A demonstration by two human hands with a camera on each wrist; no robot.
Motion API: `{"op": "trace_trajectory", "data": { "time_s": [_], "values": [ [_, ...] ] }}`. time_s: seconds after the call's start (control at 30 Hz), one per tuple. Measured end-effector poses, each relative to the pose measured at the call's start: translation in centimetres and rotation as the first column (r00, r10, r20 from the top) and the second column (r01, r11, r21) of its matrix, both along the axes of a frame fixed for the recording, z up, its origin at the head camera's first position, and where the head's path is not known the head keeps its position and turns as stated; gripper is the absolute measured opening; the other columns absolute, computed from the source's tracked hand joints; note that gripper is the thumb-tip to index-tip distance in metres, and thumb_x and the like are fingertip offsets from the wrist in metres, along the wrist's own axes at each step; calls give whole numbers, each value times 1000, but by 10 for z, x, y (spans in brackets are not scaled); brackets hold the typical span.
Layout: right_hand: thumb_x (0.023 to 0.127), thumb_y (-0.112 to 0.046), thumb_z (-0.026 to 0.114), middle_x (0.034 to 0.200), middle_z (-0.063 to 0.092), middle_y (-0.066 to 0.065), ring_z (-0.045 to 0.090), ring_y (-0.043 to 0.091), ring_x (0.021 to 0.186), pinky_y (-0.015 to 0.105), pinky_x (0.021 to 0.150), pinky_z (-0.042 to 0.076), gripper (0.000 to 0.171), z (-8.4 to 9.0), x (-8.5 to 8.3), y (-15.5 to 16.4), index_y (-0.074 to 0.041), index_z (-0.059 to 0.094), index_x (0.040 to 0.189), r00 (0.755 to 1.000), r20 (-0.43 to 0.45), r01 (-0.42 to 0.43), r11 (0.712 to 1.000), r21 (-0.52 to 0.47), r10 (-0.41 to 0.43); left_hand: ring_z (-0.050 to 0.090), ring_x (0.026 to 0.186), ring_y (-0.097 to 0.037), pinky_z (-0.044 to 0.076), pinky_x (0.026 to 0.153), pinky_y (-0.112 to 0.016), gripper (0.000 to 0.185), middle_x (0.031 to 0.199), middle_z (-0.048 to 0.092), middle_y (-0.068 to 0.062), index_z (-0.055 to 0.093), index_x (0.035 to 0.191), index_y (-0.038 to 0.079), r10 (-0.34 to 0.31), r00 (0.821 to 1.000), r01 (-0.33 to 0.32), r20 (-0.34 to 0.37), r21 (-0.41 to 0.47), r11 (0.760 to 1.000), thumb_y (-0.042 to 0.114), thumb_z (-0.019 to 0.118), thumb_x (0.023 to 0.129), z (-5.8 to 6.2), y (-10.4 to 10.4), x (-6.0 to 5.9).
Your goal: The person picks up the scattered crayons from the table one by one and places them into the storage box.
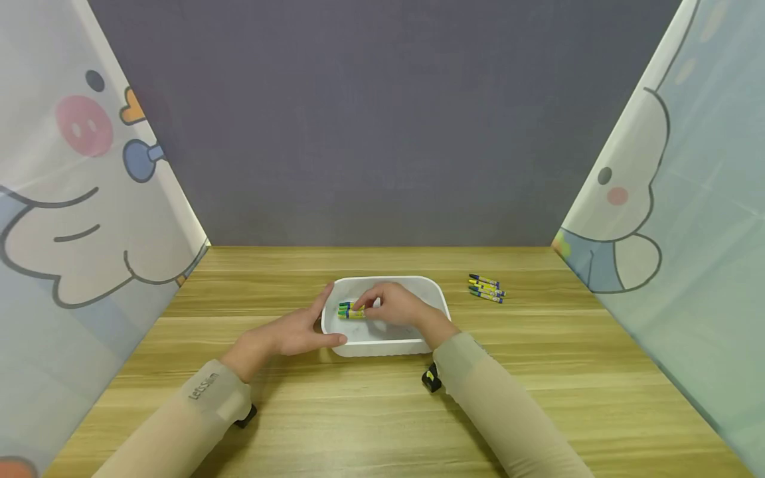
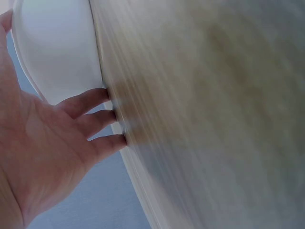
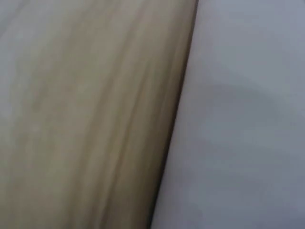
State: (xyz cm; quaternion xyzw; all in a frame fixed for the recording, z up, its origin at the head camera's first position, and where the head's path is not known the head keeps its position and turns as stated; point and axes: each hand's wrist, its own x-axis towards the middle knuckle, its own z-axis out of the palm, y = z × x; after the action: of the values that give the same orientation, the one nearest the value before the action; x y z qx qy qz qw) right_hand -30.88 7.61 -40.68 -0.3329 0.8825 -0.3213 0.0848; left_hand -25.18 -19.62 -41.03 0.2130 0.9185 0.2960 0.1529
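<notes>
A white tray [image 1: 441, 293] sits mid-table on the wooden top. My left hand [image 1: 313, 325] lies against its left end with straight fingers, the index along the side and the thumb at the front rim. In the left wrist view that left hand [image 2: 47, 148] is spread, with the tray's [image 2: 57, 47] white wall beside it. My right hand [image 1: 382, 305] reaches into the tray, and its fingertips pinch a few yellow-and-green crayons [image 1: 348, 310] at the tray's left part. The right wrist view is a blur of wood and white, with no hand in it.
Several more crayons [image 1: 487, 288] lie in a loose bunch on the table [image 1: 382, 411] to the right of the tray. Cartoon-printed curtains hang along both sides, and a grey wall closes the back.
</notes>
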Motion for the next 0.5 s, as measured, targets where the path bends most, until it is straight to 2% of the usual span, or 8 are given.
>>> {"op": "trace_trajectory", "data": {
  "time_s": [0.17, 0.33, 0.5],
  "values": [
    [95, -7, 75, 106, 78, -4, 61, 7, 94, 25, 86, 51, 26, -2, 0, 2, -20, 87, 113, 999, 20, -28, 999, 26, 28, 63, 133, -34, 46, 118, -62, 126, 159, 55, -27, -11, 177, 18, -1, 1000, 1, 0, -5, 1000, 69, 72, 97, -1, -1, -1],
    [95, -7, 75, 103, 75, -6, 60, 7, 93, 25, 86, 51, 26, -3, 0, 0, -22, 88, 111, 998, -14, -53, 996, 70, 54, 63, 132, -32, 45, 118, -62, 126, 160, 55, -25, -11, 177, 17, -5, 1000, 5, -2, 3, 1000, 69, 72, 97, -1, -2, -2],
    [97, -8, 76, 102, 70, -6, 58, 7, 92, 25, 88, 50, 25, -4, 1, -2, -24, 88, 113, 998, -36, -39, 993, 114, 43, 63, 130, -31, 46, 118, -61, 127, 160, 55, -24, -11, 177, 18, -8, 1000, 9, -3, 6, 1000, 70, 72, 97, -2, -2, -2]
  ]
}}
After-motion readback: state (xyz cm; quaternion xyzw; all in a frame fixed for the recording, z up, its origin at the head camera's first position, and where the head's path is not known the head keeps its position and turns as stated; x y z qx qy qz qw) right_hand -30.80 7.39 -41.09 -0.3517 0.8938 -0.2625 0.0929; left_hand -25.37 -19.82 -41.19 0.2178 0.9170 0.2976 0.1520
